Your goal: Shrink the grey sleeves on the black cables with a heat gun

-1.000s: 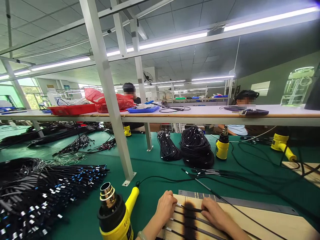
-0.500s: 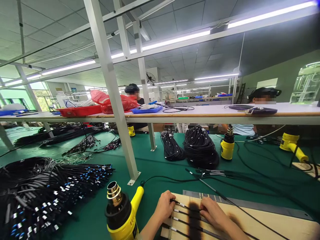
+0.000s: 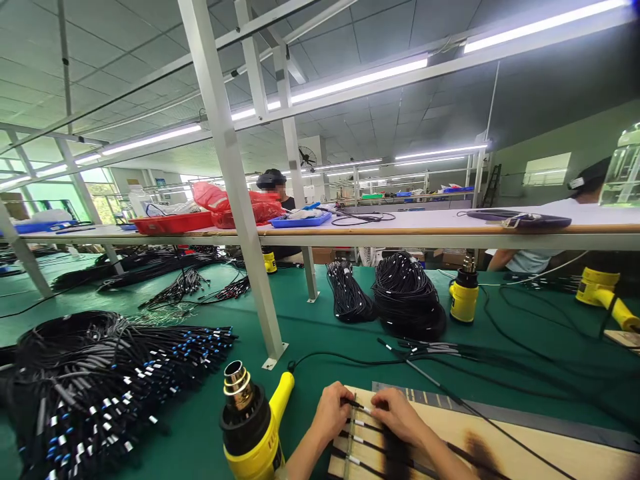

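Note:
My left hand pinches the end of a black cable at the left edge of a light wooden board. Close beside it, my right hand has thumb and fingers closed on the same cable, near its white band. Several more black cables with white bands lie side by side across the board below my hands. A dark scorched patch marks the wood, partly under my right hand. To the left stands a yellow heat gun, nozzle up.
A large heap of black cables with blue and white ends lies left. Cable coils and another yellow heat gun stand behind the board. A metal post and a shelf rise ahead. A metal ruler lines the board's back edge.
My right hand has moved left along the cable, closer to my left hand, which stays at the cable end. The person at the far right has turned and shifted right.

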